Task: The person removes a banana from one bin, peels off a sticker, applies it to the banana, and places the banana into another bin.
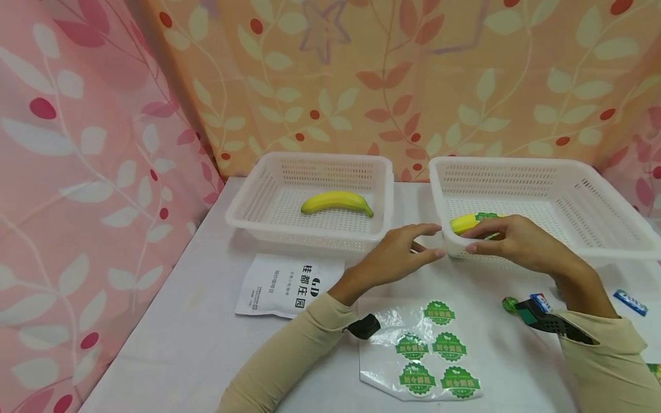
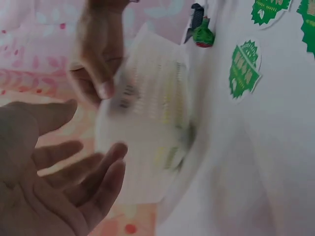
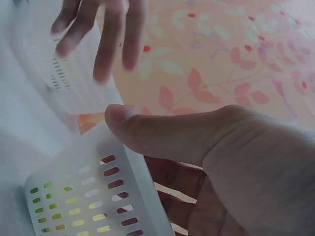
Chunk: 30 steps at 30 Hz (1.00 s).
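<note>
Big picture first: a white table [image 1: 175, 344] set against leafy curtains, and two white perforated baskets side by side at the back. The left basket [image 1: 258, 198] holds a plain banana [image 1: 337, 202], lying flat in the middle. The right basket [image 1: 609, 229] has a stickered banana [image 1: 470, 221] tucked into its near-left corner, a green label on its skin. Over that corner the right hand [image 1: 508, 238] reaches: fingers inside above the fruit, thumb on the outer wall, so it looks like it is setting the banana down or steadying the rim; whether it actually grips the fruit, I cannot tell. The left hand [image 1: 397, 252] hovers just beside the same corner, fingers spread and relaxed, holding nothing, likely clearing the way. Nearer the person, a sticker sheet [image 1: 420, 353] lies flat with five green labels within easy reach, and a printed white packet [image 1: 289, 285] sits beside it. Small stuff at the right: a green-tipped object [image 1: 511, 304] and a blue wrapper [image 1: 630, 302]. Nothing blocks the baskets.
</note>
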Tool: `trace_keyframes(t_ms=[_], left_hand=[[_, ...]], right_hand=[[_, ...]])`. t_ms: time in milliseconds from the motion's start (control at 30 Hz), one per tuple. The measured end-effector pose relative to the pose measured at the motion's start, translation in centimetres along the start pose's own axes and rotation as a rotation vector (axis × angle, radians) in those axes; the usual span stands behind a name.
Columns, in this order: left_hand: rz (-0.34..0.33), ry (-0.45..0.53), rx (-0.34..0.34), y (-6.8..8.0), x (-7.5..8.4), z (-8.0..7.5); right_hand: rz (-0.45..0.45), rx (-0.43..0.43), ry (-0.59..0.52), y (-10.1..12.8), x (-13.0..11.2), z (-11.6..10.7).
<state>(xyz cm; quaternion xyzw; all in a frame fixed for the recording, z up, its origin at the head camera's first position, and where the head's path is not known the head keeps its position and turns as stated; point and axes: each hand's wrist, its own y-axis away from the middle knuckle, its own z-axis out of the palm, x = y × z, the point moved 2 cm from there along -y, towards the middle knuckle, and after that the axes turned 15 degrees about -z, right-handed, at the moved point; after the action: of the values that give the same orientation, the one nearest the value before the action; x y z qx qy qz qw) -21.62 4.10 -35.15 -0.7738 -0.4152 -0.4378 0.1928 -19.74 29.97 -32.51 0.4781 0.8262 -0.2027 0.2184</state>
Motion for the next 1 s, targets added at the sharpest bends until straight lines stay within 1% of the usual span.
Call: trace_keyframes(t_ms=[67, 133, 200, 267, 433, 533, 633, 733, 833, 1000], left_hand=[[0.036, -0.011, -0.017, 1.2, 0.1, -1.5], [0.065, -0.022, -0.002, 2.4, 0.1, -3.2], [0.079, -0.029, 0.040, 3.5, -0.1, -5.2], [0.067, -0.028, 0.103, 4.5, -0.4, -7.3], [-0.007, -0.001, 0.261, 6.9, -2.2, -12.6], [-0.051, 0.002, 0.332, 8.3, -3.5, -15.4], [-0.108, -0.004, 0.387, 9.6, -5.1, -17.8], [-0.170, -0.004, 0.429, 10.6, -7.0, -19.8], [-0.223, 0.021, 0.461, 11.3, -8.9, -21.4], [-0.314, 0.079, 0.517, 12.3, -12.0, -23.6]], right_hand=[[0.005, -0.001, 0.003, 0.0, 0.0, 0.0], [0.012, -0.003, 0.006, 0.0, -0.1, 0.0], [0.022, -0.005, 0.007, 0.0, -0.1, 0.0], [0.030, -0.005, 0.005, 0.0, 0.0, -0.1], [0.047, -0.009, 0.007, 0.0, -0.1, -0.1], [0.059, -0.013, 0.013, 0.0, -0.1, -0.1], [0.065, -0.016, 0.021, 0.0, 0.0, -0.2], [0.066, -0.018, 0.024, 0.0, 0.0, -0.2], [0.066, -0.015, 0.020, -0.1, 0.0, -0.2], [0.075, -0.013, 0.008, -0.1, -0.1, 0.1]])
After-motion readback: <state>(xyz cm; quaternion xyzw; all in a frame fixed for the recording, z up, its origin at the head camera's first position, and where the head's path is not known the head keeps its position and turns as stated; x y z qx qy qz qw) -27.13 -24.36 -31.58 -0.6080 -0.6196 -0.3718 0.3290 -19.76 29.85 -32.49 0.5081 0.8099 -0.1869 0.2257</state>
